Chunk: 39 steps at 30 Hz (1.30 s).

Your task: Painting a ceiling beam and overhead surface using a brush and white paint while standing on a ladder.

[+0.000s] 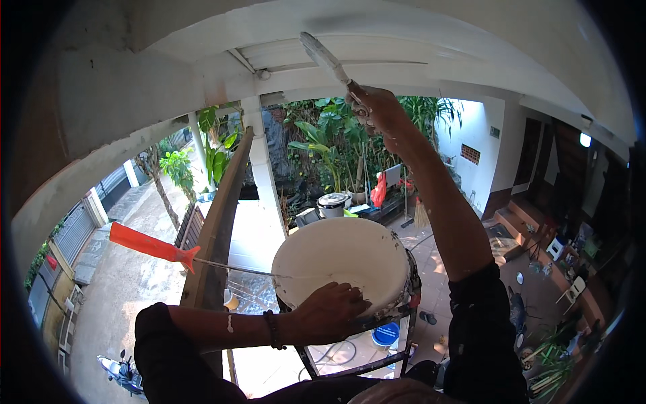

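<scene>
My right hand [378,111] is raised high, its fingers closed round the handle of a paint-coated paintbrush [326,60]. The brush head points up and left, close under the whitish ceiling beam [397,27]; I cannot tell whether the bristles touch it. Below, my left hand [330,311] curls over the near rim of a large white bucket [336,246], fingers inside. White paint marks the bucket and my right hand. A tool with a long orange handle [151,246] has its thin metal rod lying across the bucket's left rim.
The bucket stands on a dark ladder [407,350] above a tiled floor. A wooden beam [219,222] rises close on the left. Lower down are a blue-lidded pail [385,334], a hose, potted plants, steps [521,219] and a motorbike [121,374].
</scene>
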{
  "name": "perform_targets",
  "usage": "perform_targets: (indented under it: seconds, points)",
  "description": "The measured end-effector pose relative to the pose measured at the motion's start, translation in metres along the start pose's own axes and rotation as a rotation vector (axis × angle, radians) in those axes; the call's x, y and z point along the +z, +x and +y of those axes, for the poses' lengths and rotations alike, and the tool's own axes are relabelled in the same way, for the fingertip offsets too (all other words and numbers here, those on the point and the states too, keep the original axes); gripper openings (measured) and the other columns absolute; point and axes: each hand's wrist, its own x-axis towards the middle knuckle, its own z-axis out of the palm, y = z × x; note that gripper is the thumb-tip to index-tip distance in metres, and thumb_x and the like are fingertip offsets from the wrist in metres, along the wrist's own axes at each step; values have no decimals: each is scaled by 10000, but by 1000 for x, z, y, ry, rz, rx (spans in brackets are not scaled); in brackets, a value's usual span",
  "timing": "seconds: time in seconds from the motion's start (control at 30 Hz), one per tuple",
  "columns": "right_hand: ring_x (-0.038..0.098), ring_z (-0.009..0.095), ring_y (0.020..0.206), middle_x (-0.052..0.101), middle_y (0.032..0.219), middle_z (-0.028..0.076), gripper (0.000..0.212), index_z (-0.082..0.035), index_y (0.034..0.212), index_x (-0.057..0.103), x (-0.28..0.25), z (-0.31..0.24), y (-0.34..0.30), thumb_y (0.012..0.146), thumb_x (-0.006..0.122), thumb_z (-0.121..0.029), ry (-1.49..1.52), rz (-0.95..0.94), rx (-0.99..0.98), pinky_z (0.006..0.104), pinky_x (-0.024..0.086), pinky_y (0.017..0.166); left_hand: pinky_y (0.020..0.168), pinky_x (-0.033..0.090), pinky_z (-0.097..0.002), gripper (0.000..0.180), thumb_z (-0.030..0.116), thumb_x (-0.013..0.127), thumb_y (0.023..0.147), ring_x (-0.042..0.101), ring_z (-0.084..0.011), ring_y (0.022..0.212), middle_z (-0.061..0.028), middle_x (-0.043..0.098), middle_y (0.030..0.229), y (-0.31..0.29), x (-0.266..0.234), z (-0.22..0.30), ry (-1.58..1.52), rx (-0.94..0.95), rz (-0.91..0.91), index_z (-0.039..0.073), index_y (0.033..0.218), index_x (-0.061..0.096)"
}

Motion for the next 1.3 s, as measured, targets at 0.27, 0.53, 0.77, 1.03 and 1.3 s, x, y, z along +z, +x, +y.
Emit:
perform_targets:
  seconds: [0.27,0.53,0.77,1.03,1.3]
  points:
    - [307,41,522,395,662,-96,388,-121,920,628,-67,20,8,1007,581,-497,78,198,-143,234,232,474,868,506,-409,415,266,685,883,621,-302,1004,-163,635,1075,-5,1,-2,-3,6,4,2,1200,640]
    - [317,37,501,397,636,-91,372,-99,897,641,-15,37,24,1016,588,-448,-31,12,-169,241,224,451,849,527,-409,359,232,631,930,632,-296,989,-178,632,1085,-8,-20,1,75,40,-166,-18,1188,627]
    - [316,37,506,424,631,-59,386,-57,887,676,-25,7,59,1012,611,-416,-47,78,-286,239,235,453,846,526,-411,342,240,618,939,633,-306,989,-170,632,1074,-10,-16,-5,88,103,-116,-8,1174,631]
    - [361,49,492,416,650,-70,299,-142,929,578,-63,70,9,1060,510,-402,387,396,-288,233,247,443,819,532,-427,339,235,625,915,646,-322,954,-185,638,1028,-7,-18,-7,-6,76,-105,-16,1142,631]
    - [447,80,551,433,709,-22,287,-118,990,464,83,8,23,1095,416,-381,544,319,-407,311,369,438,802,560,-407,319,203,605,934,670,-309,943,-194,657,1034,-11,-13,-8,27,72,-106,-17,1163,642]
